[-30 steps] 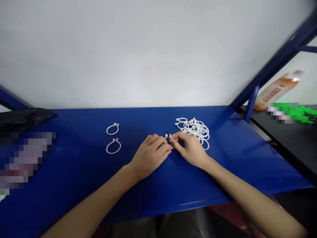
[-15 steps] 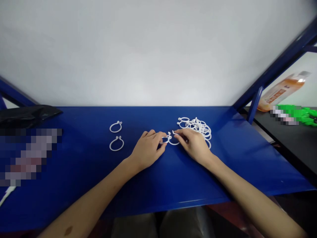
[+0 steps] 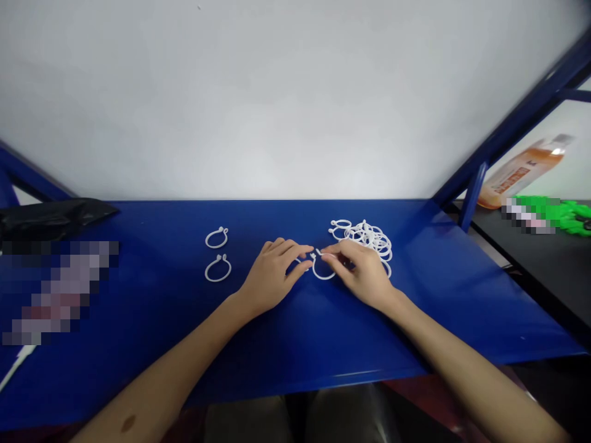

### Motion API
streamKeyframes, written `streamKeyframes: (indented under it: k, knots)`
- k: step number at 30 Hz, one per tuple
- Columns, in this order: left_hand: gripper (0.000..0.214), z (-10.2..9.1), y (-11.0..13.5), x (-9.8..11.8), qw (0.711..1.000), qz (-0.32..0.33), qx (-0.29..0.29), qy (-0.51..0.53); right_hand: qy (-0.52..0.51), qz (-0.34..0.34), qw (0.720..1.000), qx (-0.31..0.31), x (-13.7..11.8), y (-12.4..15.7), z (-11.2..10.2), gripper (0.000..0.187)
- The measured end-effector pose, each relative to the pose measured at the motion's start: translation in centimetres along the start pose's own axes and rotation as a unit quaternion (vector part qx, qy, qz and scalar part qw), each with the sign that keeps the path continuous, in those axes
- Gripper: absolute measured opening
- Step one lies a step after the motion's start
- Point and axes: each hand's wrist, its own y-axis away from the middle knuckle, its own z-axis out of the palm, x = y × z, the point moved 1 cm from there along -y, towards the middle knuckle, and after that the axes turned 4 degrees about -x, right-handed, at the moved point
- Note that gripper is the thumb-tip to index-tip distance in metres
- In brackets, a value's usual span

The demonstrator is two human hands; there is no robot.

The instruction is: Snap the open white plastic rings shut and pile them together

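Note:
My right hand (image 3: 362, 271) pinches a white plastic curtain ring (image 3: 323, 278) near its gap, with the rest of the ring showing left of the thumb. Just left of it my left hand (image 3: 272, 271) has thumb and forefinger apart. Another white ring (image 3: 300, 263) shows partly between those fingers, mostly hidden by the hand; I cannot tell whether they touch it. Two separate rings, a far one (image 3: 216, 239) and a near one (image 3: 218, 271), lie on the blue table (image 3: 295, 351) to the left. Behind my right hand is a heap of similar rings (image 3: 376, 240).
A black plastic bag (image 3: 55, 215) and a blurred-out item (image 3: 60, 295) with a white cable (image 3: 18, 363) lie at the left. A white wall (image 3: 277, 98) rises behind the table. At the right, beyond a blue frame post (image 3: 473, 194), are an orange drink bottle (image 3: 521, 175) and a green object (image 3: 575, 215).
My left thumb and forefinger have spread apart. The two rings between my hands, which overlapped, now sit apart. My right hand keeps its pinch and has shifted slightly left.

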Motion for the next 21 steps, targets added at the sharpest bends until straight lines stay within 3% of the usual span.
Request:
streamKeyframes:
  k: [3, 7, 14, 17, 19, 21]
  knots:
    - [0.018, 0.0, -0.1, -0.1, 0.999, 0.025, 0.011, 0.047, -0.056, -0.023, 0.998, -0.036, -0.4, 0.2, 0.6, 0.013]
    - [0.025, 0.0, 0.2, 0.0, 0.998, 0.057, 0.030, 0.007, -0.097, -0.034, 0.992, -0.079, -0.5, 0.3, 0.9, 0.013]
    - [0.032, 0.3, 0.7, 0.8, 0.996, 0.074, 0.042, -0.015, -0.078, -0.097, 0.988, -0.093, -0.5, 0.8, 1.0, 0.018]
    - [0.021, 0.2, 0.4, 0.9, 0.996, 0.059, 0.053, -0.037, -0.039, -0.100, 0.992, -0.072, -0.2, 0.4, 0.8, 0.021]
    - [0.013, 0.0, 0.1, 0.8, 0.996, 0.026, 0.057, -0.068, 0.004, -0.072, 0.997, -0.024, 0.5, -0.1, 0.3, 0.023]
    - [0.018, -0.4, 0.0, 0.5, 0.995, 0.002, 0.033, -0.095, 0.055, -0.017, 0.998, 0.041, 1.7, -0.7, -0.6, 0.026]
